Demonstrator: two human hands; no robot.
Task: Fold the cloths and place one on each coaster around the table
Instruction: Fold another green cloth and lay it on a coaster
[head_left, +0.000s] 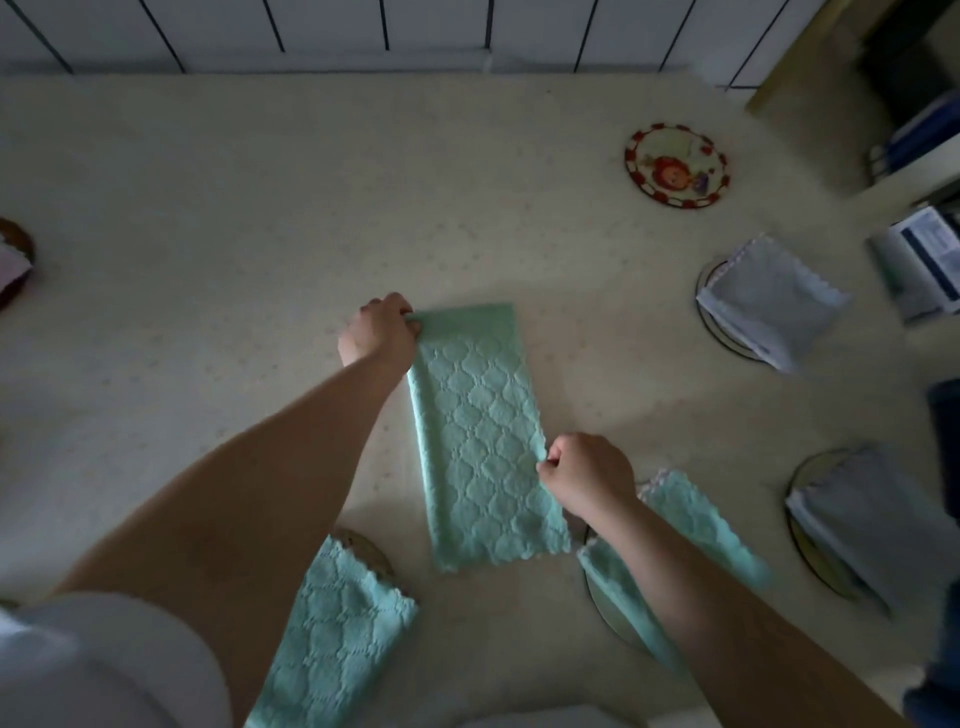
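Left hand (379, 332) and right hand (582, 475) fingers pinch opposite edges of green quilted cloth (480, 441) lying mid-bench (208, 260).

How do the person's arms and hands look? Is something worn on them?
Both forearms are bare, and the left hand and the right hand wear no gloves. I see no ring, watch or bracelet. A short white sleeve covers the left upper arm.

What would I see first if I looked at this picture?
A long green cloth lies mid-table, pinched by the left hand at its far corner and the right hand at its right edge. A bright red coaster sits bare at the far right. Nearer, two grey cloths already cover coasters.
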